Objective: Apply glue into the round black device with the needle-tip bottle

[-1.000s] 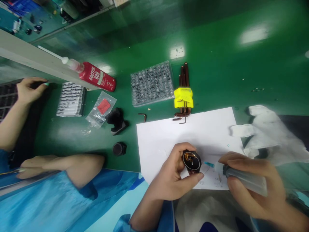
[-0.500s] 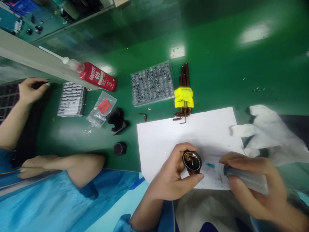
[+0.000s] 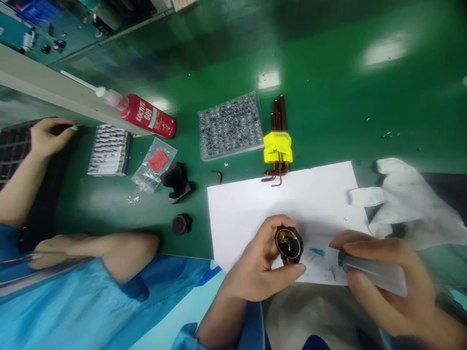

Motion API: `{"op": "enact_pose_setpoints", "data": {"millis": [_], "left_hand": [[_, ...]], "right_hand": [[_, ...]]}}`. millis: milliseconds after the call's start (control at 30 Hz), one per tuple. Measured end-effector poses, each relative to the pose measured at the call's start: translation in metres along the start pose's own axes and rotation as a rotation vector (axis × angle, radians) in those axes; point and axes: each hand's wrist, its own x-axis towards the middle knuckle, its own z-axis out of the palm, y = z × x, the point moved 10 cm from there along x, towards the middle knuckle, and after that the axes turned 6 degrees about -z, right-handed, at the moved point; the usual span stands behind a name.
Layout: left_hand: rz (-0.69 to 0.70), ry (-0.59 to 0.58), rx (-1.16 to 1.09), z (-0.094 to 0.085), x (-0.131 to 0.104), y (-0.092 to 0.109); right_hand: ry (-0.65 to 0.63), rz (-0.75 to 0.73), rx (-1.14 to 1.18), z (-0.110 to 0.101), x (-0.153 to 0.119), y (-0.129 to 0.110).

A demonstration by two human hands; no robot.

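- Two bare hands work above a white sheet (image 3: 248,209) in the head view: the left hand (image 3: 259,265), fingers curled and thumb below, grips a black round part (image 3: 289,244), its ringed face toward the camera.
- Closed around a translucent bottle (image 3: 377,275), the right hand (image 3: 397,282) holds the bottle's teal tip (image 3: 316,251) beside the part, apart from it.
- Beyond the hands sit hex keys in a yellow holder (image 3: 278,147) and a clear tray (image 3: 230,127); a black cap (image 3: 181,224) stands left of the left hand, a white glove (image 3: 404,192) beyond the right.
- A hard squeeze could spill any liquid inside onto the sheet; an unsteady wrist could jab the tip into the part's face, and a loose left grip could drop it.
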Motion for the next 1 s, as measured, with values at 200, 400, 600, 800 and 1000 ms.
{"op": "enact_pose_setpoints", "data": {"millis": [200,400,600,800,1000], "left_hand": [[-0.013,-0.013,-0.022,0.0009,-0.0009,-0.0009],[-0.019,0.006,0.009,-0.0004,-0.0012,-0.0006],[-0.051,0.032,0.048,-0.0017,-0.0014,-0.0024],[-0.040,0.027,0.046,-0.0018,-0.0013,-0.0028],[-0.047,0.025,0.019,-0.0015,-0.0007,-0.0034]], "right_hand": [[-0.020,0.003,0.088,0.0010,-0.0048,0.0021],[-0.011,0.024,0.022,0.0000,-0.0042,0.0040],[-0.038,0.025,0.045,0.0015,-0.0045,0.0030],[-0.010,0.009,0.028,-0.0002,-0.0050,0.0027],[-0.009,0.055,0.003,0.0011,-0.0055,0.0045]]}}
